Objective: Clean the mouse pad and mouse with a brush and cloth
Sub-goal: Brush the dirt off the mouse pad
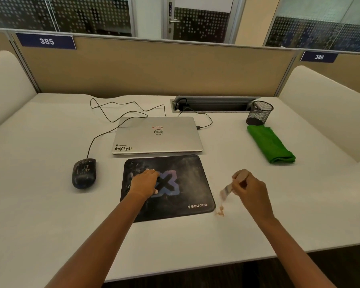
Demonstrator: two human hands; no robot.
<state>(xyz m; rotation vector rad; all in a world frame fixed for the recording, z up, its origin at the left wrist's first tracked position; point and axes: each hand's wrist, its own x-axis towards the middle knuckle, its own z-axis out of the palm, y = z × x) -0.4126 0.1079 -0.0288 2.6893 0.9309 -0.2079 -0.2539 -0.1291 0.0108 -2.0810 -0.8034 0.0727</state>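
My right hand (250, 188) has its fingers curled round the pale wooden handle of a small flat paintbrush (228, 189). Its bristles point down and left, just off the right edge of the black rectangular fabric mouse pad (175, 206). My left hand (144, 181) lies palm down on the left half of that pad, fingers fairly straight and holding nothing.

A little heap of orange-brown crumbs (220, 211) sits on the white desk (50, 204) beside the pad's near right corner. A closed silver laptop (157, 135) lies just behind the pad. Left of the pad, apart from it, sits the black corded mouse (84, 173). A folded green cloth (270, 144) lies well to the pad's right and further back, with a black wire-mesh pen cup (259, 113) just behind it.

The pad shows a blue-purple cross logo, white lettering at its near right corner and greyish dusty smears. The mouse is flecked with white marks.

My left hand covers part of the logo, and the brush is blurred, so I cannot tell whether its bristles touch the desk.
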